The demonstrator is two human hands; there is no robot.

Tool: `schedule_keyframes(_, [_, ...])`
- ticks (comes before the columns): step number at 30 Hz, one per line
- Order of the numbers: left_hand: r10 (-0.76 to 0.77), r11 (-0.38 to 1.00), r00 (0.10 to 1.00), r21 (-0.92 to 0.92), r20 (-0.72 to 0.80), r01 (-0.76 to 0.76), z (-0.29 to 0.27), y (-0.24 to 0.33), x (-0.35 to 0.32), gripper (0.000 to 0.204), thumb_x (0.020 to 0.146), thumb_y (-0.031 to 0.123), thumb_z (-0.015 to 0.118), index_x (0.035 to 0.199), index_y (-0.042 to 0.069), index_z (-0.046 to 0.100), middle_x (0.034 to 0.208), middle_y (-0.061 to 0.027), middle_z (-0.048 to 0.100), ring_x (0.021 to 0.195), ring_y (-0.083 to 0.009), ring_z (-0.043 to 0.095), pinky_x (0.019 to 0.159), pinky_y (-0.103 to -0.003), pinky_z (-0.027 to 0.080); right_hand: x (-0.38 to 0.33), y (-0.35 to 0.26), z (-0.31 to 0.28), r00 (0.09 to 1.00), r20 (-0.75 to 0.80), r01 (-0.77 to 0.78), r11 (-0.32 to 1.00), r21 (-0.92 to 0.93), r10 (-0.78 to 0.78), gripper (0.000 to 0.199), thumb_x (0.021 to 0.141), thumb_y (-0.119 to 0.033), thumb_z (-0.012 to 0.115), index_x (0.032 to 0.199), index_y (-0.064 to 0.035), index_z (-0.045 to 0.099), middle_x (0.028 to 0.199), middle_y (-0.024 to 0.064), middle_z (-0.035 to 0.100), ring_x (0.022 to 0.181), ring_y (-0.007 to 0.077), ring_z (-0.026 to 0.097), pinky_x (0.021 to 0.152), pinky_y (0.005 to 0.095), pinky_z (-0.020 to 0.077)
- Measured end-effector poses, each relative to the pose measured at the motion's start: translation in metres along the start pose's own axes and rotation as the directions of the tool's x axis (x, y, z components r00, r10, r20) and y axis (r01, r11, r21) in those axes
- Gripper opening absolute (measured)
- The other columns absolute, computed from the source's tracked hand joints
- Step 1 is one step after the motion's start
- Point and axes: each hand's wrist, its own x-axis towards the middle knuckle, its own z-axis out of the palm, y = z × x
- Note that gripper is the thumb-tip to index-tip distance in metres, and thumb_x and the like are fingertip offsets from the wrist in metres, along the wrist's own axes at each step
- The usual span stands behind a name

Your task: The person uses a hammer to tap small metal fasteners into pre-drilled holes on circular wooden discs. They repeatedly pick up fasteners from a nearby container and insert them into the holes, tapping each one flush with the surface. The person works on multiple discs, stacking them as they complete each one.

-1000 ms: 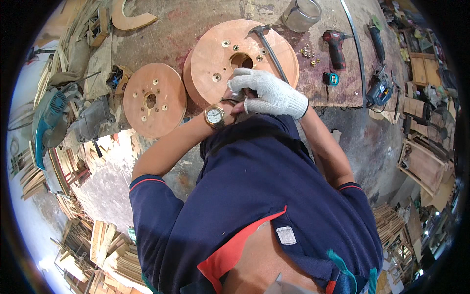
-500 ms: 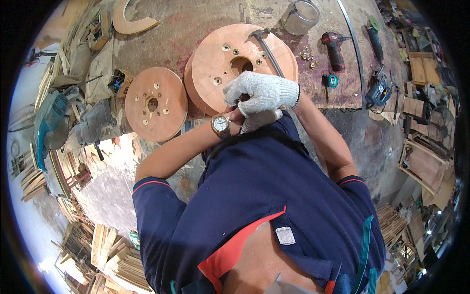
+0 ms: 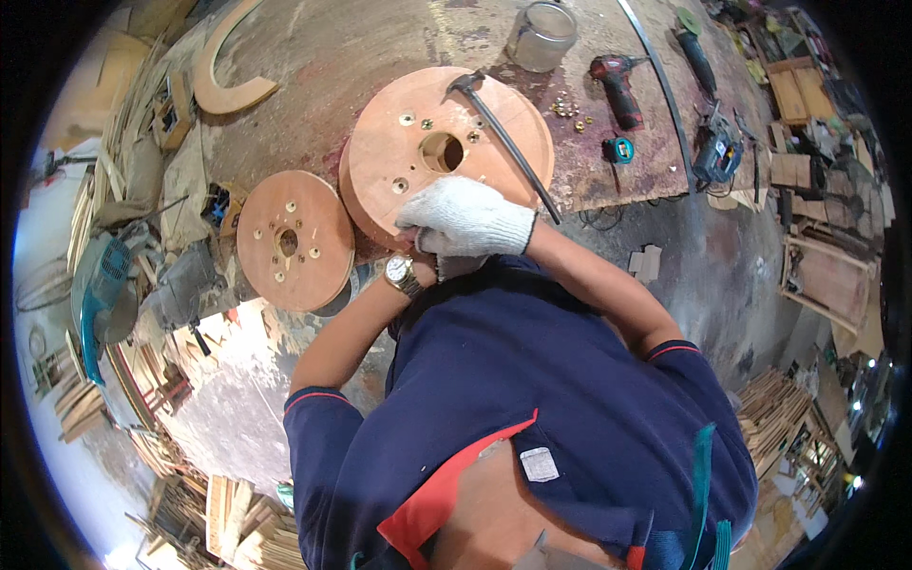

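Note:
In front of my waist, at the bench's near edge, my two hands meet. My right hand (image 3: 472, 217) wears a white knitted glove, its fingers curled closed over the other hand. My left hand (image 3: 427, 274) has bare skin at the wrist and a metal watch (image 3: 399, 271); its fingers are mostly hidden behind the right glove. A second piece of white glove fabric (image 3: 462, 270) hangs just below, seemingly gripped between the hands. Beyond them lies a large round wooden disc (image 3: 380, 152) with a centre hole and metal inserts. A hammer (image 3: 503, 133) rests across its top.
A smaller wooden disc (image 3: 261, 237) lies to the left, near a teal circular saw (image 3: 95, 294). Right of the big disc are a clear jar (image 3: 542, 38), loose brass inserts (image 3: 565, 106), a red-black drill (image 3: 619, 93), a tape measure (image 3: 618, 150) and a jigsaw (image 3: 717, 152).
The head view has shifted, so the bench things sit lower and further left. My hands have drawn slightly nearer my body, uncovering the disc's centre hole, and remain together.

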Motion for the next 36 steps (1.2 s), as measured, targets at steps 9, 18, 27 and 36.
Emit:
schedule_keyframes(9, [-0.2,0.968,0.98,0.148,-0.025,0.201,-0.037,0.022,0.032,0.053,0.082,0.027,0.07,0.129,0.005,0.06,0.131,-0.0175,0.061,0.123,-0.0374,0.054,0.107,-0.05,0.039,-0.024,0.011,-0.017,0.678,-0.385,-0.428,0.762,0.486,0.626,0.04,0.072,-0.029,0.089,0.088,-0.004,0.061,0.075,0.0123,0.063,0.072,0.0273,0.066,0.069,0.04,0.0527])
schedule_keyframes(18, [-0.062,0.681,0.721,0.499,-0.69,0.536,-0.041,-0.077,0.067,0.042,0.097,0.04,0.061,0.124,0.009,0.065,0.129,-0.0162,0.061,0.132,-0.0361,0.051,0.113,-0.054,0.034,-0.137,0.21,-0.008,0.126,-0.686,-0.791,0.49,0.367,0.716,0.03,0.081,-0.024,0.072,0.102,-0.0035,0.069,0.09,0.019,0.072,0.088,0.0347,0.071,0.081,0.0418,0.055])
schedule_keyframes(27, [-0.092,0.867,0.48,0.167,-0.872,0.47,-0.043,-0.077,0.049,0.019,0.091,0.017,0.066,0.103,0.004,0.072,0.122,-0.0164,0.066,0.115,-0.0368,0.061,0.104,-0.048,0.042,-0.142,0.294,0.012,0.333,-0.693,-0.877,0.48,0.02,0.639,0.032,0.085,-0.031,0.068,0.107,-0.0073,0.066,0.11,0.0241,0.065,0.098,0.0428,0.066,0.084,0.0516,0.0538])
schedule_keyframes(36, [-0.524,0.85,0.383,-0.444,-0.761,0.282,-0.026,-0.011,0.007,0.021,0.096,0.013,0.067,0.109,-0.003,0.071,0.089,-0.0109,0.069,0.08,-0.0214,0.065,0.071,-0.035,0.052,-0.128,0.271,-0.003,0.27,-0.884,-0.759,0.649,0.048,0.381,0.019,0.086,-0.021,0.072,0.094,-0.0044,0.072,0.092,0.018,0.066,0.083,0.0354,0.066,0.075,0.0437,0.0522])
